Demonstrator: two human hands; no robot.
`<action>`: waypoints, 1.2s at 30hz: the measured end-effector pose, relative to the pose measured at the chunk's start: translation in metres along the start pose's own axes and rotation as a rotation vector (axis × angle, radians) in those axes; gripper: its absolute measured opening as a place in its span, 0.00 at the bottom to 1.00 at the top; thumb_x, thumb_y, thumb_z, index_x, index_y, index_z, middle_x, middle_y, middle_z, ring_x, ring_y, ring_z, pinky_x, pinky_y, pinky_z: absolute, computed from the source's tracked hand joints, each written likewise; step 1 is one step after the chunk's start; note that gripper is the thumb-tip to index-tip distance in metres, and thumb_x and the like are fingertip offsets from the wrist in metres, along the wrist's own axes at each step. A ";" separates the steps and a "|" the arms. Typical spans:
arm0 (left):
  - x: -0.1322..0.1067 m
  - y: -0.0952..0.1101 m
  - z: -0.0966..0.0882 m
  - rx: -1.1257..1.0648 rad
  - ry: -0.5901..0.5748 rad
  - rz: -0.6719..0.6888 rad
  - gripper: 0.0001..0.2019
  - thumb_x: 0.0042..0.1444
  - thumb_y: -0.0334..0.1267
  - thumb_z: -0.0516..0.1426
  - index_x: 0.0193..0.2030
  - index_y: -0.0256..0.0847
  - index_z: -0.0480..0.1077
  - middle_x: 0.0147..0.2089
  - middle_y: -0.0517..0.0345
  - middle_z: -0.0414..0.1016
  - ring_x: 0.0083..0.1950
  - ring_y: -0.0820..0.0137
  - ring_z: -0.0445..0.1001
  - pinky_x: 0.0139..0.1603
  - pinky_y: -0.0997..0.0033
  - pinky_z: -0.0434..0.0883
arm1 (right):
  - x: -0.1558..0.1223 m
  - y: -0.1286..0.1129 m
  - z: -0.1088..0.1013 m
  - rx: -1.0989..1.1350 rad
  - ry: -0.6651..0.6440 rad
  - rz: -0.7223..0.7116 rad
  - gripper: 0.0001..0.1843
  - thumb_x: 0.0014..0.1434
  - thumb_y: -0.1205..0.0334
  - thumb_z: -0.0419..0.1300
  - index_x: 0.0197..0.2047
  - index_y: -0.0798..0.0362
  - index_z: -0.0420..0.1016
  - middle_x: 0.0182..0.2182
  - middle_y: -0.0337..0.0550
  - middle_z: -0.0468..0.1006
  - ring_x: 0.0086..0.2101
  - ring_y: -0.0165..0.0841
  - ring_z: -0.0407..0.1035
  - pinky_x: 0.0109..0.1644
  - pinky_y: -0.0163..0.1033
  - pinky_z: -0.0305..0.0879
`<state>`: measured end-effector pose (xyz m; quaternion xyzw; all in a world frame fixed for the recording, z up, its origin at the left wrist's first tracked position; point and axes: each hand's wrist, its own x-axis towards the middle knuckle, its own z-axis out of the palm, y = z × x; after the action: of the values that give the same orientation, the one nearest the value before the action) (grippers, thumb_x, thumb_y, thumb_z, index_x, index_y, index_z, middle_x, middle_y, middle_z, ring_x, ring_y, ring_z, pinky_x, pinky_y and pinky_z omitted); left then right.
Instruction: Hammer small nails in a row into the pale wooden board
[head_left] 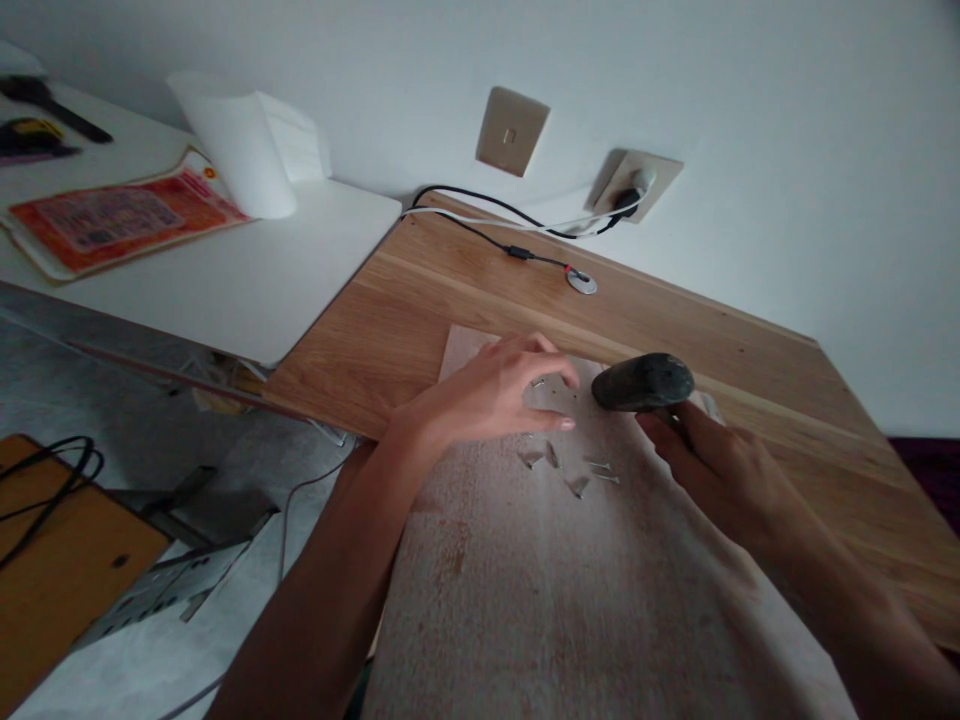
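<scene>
A wooden desk (675, 320) of pale, straight-grained oak is taking up the middle of the view, its far edge running along the white wall. A flat, rectangular board (540, 600), matt and whitish with rusty brown specks, is lying on the desk and reaching from the near edge up toward the middle. A smooth white desk (225, 280) is butting against the left edge of the wooden one, and a glossy orange printed sheet (112, 220) and a white paper cone (232, 140) are sitting on it near its far edge.

The left hand (487, 395) is arching over the board's far end, its fingers (551, 350) curved and slightly spread, the thumb standing off the forefinger. One small nail is showing under them, but I cannot tell whether they are pinching it.

The right hand (712, 465) is hovering over the board's right edge, its fingers (664, 430) clamping round the handle of a hammer (643, 382). The dark, rounded, dull metal head is pointing left, just beside the left fingertips.

Thin black and white cables (487, 225) are trailing along the desk's far edge.

A few short, silvery nails (570, 470) are lying scattered on the board, just nearer than the two hands and between them.
</scene>
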<state>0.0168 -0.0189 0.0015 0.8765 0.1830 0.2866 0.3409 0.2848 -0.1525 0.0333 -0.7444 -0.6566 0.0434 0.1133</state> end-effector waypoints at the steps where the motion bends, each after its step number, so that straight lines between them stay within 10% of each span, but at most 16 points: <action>1: 0.000 0.001 0.001 -0.010 -0.018 0.015 0.14 0.62 0.42 0.72 0.52 0.46 0.79 0.60 0.50 0.76 0.66 0.57 0.76 0.70 0.51 0.69 | -0.001 0.001 0.001 0.001 -0.010 0.011 0.28 0.73 0.34 0.48 0.40 0.48 0.73 0.24 0.47 0.75 0.25 0.43 0.72 0.29 0.41 0.53; 23: -0.009 0.007 -0.004 -0.006 -0.133 -0.063 0.06 0.61 0.34 0.71 0.45 0.42 0.84 0.64 0.44 0.75 0.70 0.55 0.75 0.73 0.50 0.70 | -0.007 -0.004 0.012 0.064 0.073 -0.014 0.22 0.74 0.41 0.48 0.43 0.49 0.72 0.29 0.50 0.77 0.30 0.45 0.74 0.32 0.42 0.55; 36: -0.010 0.030 0.008 0.104 -0.182 -0.102 0.06 0.57 0.32 0.74 0.38 0.43 0.84 0.81 0.45 0.58 0.86 0.33 0.42 0.76 0.09 0.37 | -0.008 0.001 0.016 0.028 0.079 -0.025 0.26 0.75 0.37 0.46 0.41 0.48 0.70 0.26 0.47 0.74 0.28 0.42 0.72 0.31 0.42 0.55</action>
<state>0.0183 -0.0488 0.0139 0.9048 0.2103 0.1783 0.3244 0.2819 -0.1586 0.0172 -0.7357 -0.6601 0.0218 0.1501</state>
